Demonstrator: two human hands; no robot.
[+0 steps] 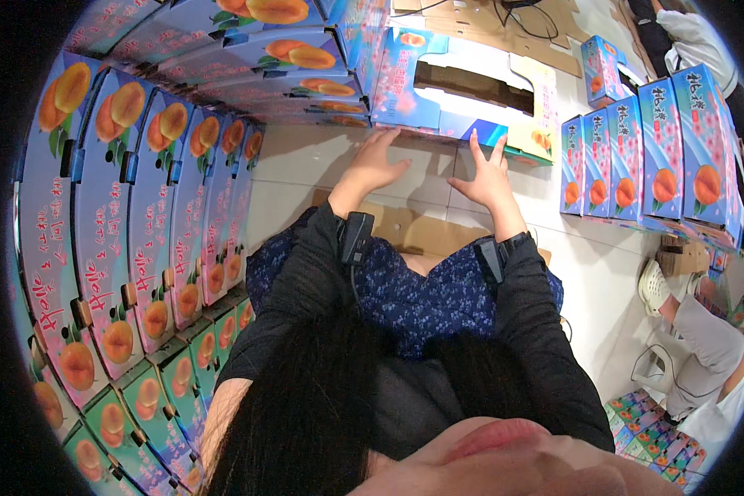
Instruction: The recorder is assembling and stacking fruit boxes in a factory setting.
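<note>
In front of me on the floor lies a printed cardboard fruit box [463,116], blue and pink with peaches on it and a long dark opening in its upper face. The fingers of my left hand [375,168] are spread at the left part of its near edge. My right hand [489,177] has its fingers apart against the near edge farther right, by a dark blue patch. Neither hand is wrapped round anything. A dark strap-on device [356,238] sits on my left wrist, and a similar device [491,260] on my right.
Stacked fruit boxes [112,223] form a wall on my left and continue to the far left. A row of upright boxes [624,157] stands at the right. Brown flattened cardboard [504,29] and black cables lie at the back. Another person [707,355] sits at the lower right.
</note>
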